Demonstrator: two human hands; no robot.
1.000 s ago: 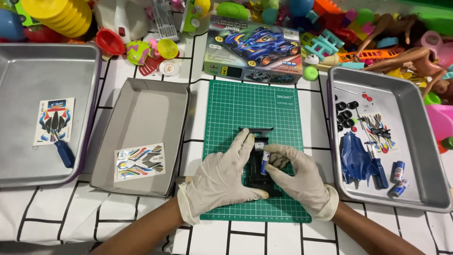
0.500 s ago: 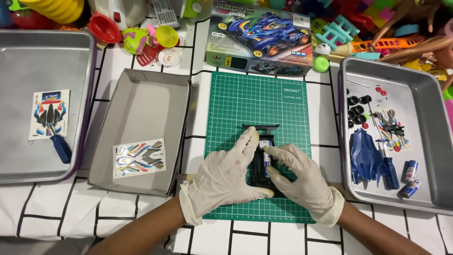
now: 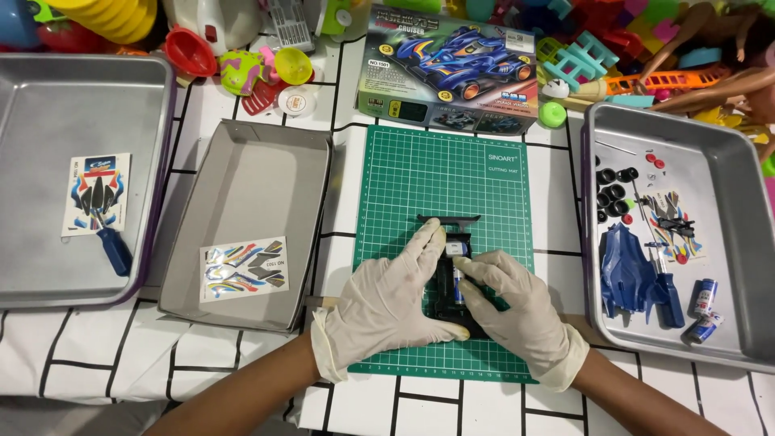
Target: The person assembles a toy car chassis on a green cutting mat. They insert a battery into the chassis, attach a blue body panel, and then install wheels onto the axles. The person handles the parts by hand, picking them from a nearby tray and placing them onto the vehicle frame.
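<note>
Gripping the black chassis [image 3: 452, 278], left hand [image 3: 387, 303] and right hand [image 3: 517, 311] sit mid-mat [image 3: 404, 178], edges clear.

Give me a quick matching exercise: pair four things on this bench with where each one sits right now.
Things:
1. black toy car chassis
2. blue moulded car body shell
3. colourful sticker sheet with curved stripes
4. blue-handled screwdriver beside a car-print sticker sheet

Places:
A. grey cardboard box lid
B. left metal tray
C. green cutting mat, under both gloved hands
D. right metal tray

Pairs: 1-C, 2-D, 3-A, 4-B
</note>
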